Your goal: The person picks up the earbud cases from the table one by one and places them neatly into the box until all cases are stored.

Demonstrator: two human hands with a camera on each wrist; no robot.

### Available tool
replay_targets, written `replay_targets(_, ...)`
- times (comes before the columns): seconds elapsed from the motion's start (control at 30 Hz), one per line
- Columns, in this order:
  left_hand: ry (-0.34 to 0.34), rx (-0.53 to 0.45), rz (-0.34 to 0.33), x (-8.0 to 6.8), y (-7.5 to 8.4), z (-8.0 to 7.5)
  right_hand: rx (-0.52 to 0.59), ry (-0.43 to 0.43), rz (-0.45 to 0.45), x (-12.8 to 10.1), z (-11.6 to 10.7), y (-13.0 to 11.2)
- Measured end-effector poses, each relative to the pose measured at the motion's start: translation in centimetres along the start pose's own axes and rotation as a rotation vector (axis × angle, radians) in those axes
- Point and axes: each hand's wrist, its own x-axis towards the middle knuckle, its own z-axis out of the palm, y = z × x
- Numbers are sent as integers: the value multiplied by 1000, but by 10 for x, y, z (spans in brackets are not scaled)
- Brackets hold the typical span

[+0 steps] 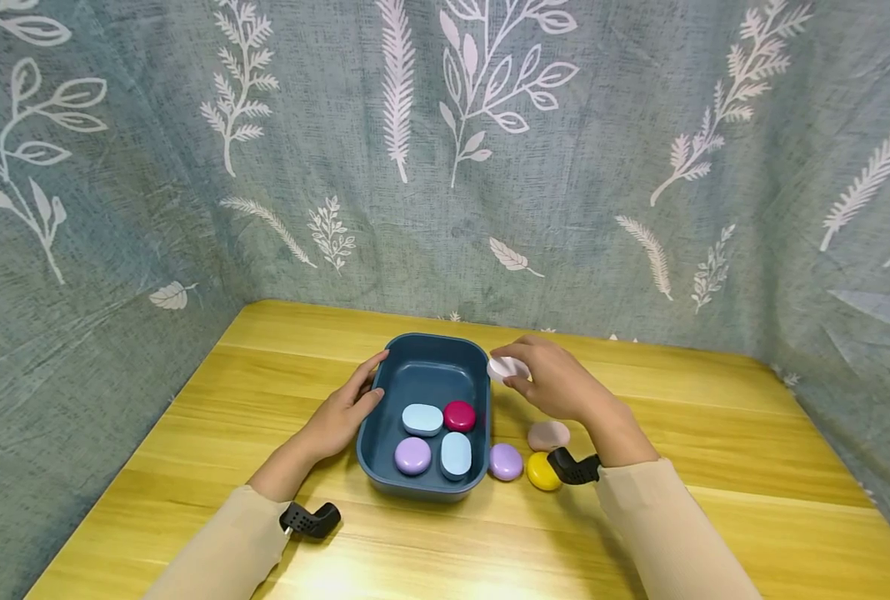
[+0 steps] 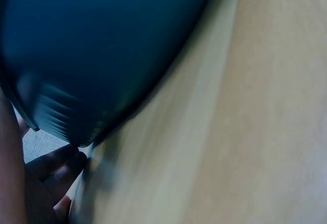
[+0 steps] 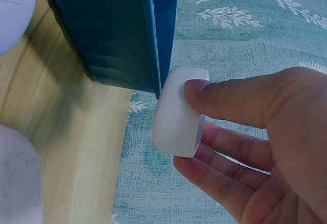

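White soap-like piece (image 1: 507, 367) sits pinched in my right hand (image 1: 557, 385), thumb on top and fingers curled under, just at the bin's far-right rim; wrist view shows the piece (image 3: 179, 112) touching the rim edge, hand (image 3: 255, 142) wrapped round it from the right. Dark blue bin (image 1: 430, 354) stands mid-table, long side running away from me. Inside, near end: two pale blue pieces (image 1: 422, 419) (image 1: 456, 455), one magenta (image 1: 459, 415), one lilac (image 1: 413, 456); far half of the bin floor is bare, so there's room there. My left hand (image 1: 347, 408) rests against the bin's left wall, fingers relaxed and mostly straight, thumb at the rim, gripping nothing; left wrist view is blurred, shows only bin wall (image 2: 92, 55) and fingertips (image 2: 51, 168) beside it. Outside the bin, right of its near corner: lilac piece (image 1: 506, 461) almost touching the wall, yellow piece (image 1: 542, 471) just beside it, beige piece (image 1: 548, 435) a bit behind, under my right wrist. Wooden table (image 1: 715, 467) has open room to the left, right & front. Leaf-print cloth (image 1: 445, 150) closes off back & both sides.
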Motion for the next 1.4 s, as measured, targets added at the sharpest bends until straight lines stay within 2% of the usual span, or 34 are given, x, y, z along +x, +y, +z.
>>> replay_targets(0.3,-2,-1,0,1,-1,0,4,-14,10,4,-2,-4)
replay_targets(0.7,2,7,-14,1,0,0,-19,4,-36,11,-1,-7)
replay_targets(1.4,6,-2,0,2,-1,2,-15,-11,-52,23,5,-10)
